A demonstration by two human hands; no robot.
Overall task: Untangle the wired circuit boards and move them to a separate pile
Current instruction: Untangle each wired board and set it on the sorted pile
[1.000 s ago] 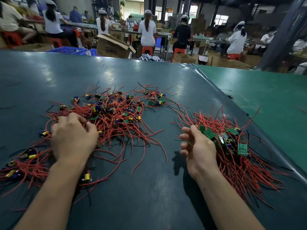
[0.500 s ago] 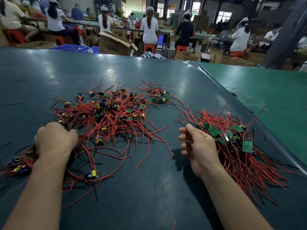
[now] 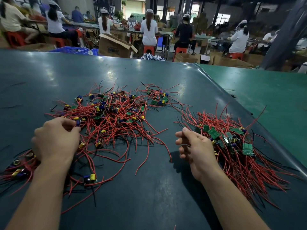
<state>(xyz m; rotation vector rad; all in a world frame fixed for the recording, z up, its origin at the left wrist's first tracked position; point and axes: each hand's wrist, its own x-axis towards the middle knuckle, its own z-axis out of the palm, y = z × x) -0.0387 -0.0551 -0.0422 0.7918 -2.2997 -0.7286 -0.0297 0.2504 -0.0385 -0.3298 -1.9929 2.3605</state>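
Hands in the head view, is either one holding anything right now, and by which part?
The left hand pinches a small blue component of a wired board at the near edge of the tangled pile. The right hand is curled beside the sorted pile; whether it holds anything cannot be told.

Two bare forearms reach in from the bottom edge, the left from about 7 o'clock, the right from about 5 o'clock. The left hand lies back up at roughly 9 o'clock of centre, its fingers curled, thumb and forefinger meeting at the tips toward 2 o'clock. The right hand sits at about 4 o'clock, turned on edge with thumb uppermost, its fingers loosely curled toward 9 o'clock. The hands are well apart.
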